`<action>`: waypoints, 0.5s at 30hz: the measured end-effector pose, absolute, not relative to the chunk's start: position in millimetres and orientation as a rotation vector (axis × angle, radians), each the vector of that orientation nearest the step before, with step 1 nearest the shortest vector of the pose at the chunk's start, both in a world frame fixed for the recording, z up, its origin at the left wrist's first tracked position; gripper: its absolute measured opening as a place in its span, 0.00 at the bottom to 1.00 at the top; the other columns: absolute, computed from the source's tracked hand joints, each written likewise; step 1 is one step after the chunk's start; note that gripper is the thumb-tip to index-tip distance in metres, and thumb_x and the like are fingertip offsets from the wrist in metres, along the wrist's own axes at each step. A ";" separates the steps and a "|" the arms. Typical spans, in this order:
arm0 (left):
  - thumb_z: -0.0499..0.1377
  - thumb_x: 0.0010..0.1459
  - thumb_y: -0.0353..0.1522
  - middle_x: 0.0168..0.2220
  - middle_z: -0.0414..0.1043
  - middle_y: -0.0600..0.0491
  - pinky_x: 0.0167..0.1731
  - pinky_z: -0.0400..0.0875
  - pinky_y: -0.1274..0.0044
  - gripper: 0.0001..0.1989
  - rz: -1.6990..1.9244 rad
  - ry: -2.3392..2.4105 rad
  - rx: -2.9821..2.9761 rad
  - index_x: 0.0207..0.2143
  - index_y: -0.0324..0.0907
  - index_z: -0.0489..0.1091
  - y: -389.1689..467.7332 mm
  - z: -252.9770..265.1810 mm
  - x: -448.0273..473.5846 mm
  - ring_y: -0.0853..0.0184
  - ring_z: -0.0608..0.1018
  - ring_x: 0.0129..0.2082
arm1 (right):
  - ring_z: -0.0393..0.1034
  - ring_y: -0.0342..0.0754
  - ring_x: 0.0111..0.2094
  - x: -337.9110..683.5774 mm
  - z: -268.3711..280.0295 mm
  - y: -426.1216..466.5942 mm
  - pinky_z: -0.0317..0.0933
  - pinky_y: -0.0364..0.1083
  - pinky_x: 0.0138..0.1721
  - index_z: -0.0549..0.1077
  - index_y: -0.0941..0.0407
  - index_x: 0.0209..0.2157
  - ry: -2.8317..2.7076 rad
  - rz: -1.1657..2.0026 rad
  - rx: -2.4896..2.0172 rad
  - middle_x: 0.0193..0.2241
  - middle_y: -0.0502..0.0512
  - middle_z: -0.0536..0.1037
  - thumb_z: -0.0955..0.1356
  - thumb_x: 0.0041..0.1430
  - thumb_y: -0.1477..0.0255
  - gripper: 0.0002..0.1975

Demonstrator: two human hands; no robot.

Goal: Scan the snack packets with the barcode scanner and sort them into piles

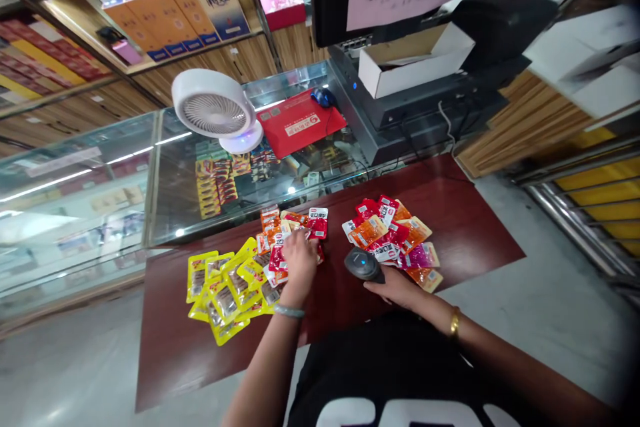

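Observation:
My left hand (300, 259) reaches onto a heap of small red, white and orange snack packets (276, 257), its fingers curled down on a red packet; the fingertips are partly hidden. In my right hand (400, 288) is a dark handheld barcode scanner (364, 265), gripped by its handle, with the head pointing left. Just beyond the scanner lies a second heap of red, orange and purple snack packets (395, 235). Several yellow-edged snack packets with clear middles (227, 293) are spread left of my left hand, touching the first heap.
The packets lie on a dark red board (190, 373). Behind it stands a glass display counter (175, 180) bearing a white fan (217, 103), a red mat (300, 127) and a blue mouse (324, 98). A monitor (333, 0) and a white open box (417, 70) stand back right.

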State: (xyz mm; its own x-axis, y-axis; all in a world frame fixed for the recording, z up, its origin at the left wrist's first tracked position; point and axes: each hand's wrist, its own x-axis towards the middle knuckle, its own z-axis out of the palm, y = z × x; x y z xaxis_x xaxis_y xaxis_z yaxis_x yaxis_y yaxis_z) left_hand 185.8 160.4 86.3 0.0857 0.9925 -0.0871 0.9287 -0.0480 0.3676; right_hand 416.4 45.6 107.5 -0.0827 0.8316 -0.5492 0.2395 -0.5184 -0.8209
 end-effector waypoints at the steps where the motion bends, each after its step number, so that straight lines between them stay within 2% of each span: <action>1: 0.55 0.60 0.37 0.49 0.70 0.46 0.54 0.60 0.67 0.15 0.261 1.757 2.064 0.48 0.45 0.69 163.9 82.2 206.7 0.56 0.69 0.52 | 0.75 0.59 0.42 420.1 105.1 43.3 0.67 0.53 0.43 0.75 0.57 0.46 -1.146 1.636 -1.733 0.35 0.57 0.82 0.73 0.49 0.65 0.21; 5: 0.61 0.56 0.39 0.47 0.71 0.45 0.51 0.61 0.67 0.19 0.114 1.524 2.100 0.48 0.44 0.70 174.2 61.2 278.1 0.56 0.70 0.50 | 0.74 0.60 0.45 433.6 96.8 33.8 0.66 0.55 0.47 0.75 0.58 0.45 -1.102 1.593 -1.779 0.40 0.59 0.81 0.73 0.48 0.65 0.22; 9: 0.65 0.50 0.41 0.51 0.68 0.41 0.49 0.62 0.66 0.23 -0.052 1.474 2.210 0.46 0.40 0.69 173.6 47.3 310.5 0.53 0.69 0.51 | 0.74 0.61 0.46 444.9 92.9 26.3 0.66 0.57 0.47 0.74 0.58 0.45 -1.060 1.555 -1.824 0.39 0.60 0.82 0.73 0.50 0.64 0.22; 12: 0.62 0.54 0.36 0.47 0.70 0.40 0.48 0.62 0.66 0.19 -0.116 1.456 2.254 0.46 0.38 0.67 167.8 44.3 308.7 0.54 0.71 0.49 | 0.73 0.61 0.47 450.5 92.5 23.6 0.66 0.56 0.47 0.73 0.58 0.48 -1.042 1.532 -1.833 0.41 0.60 0.81 0.72 0.50 0.62 0.24; 15: 0.58 0.58 0.35 0.38 0.75 0.43 0.42 0.64 0.70 0.17 -0.219 1.481 2.140 0.48 0.38 0.64 160.1 46.5 291.3 0.57 0.76 0.41 | 0.76 0.58 0.37 451.4 94.0 24.6 0.68 0.53 0.41 0.72 0.59 0.49 -1.015 1.567 -1.832 0.33 0.57 0.82 0.71 0.52 0.59 0.25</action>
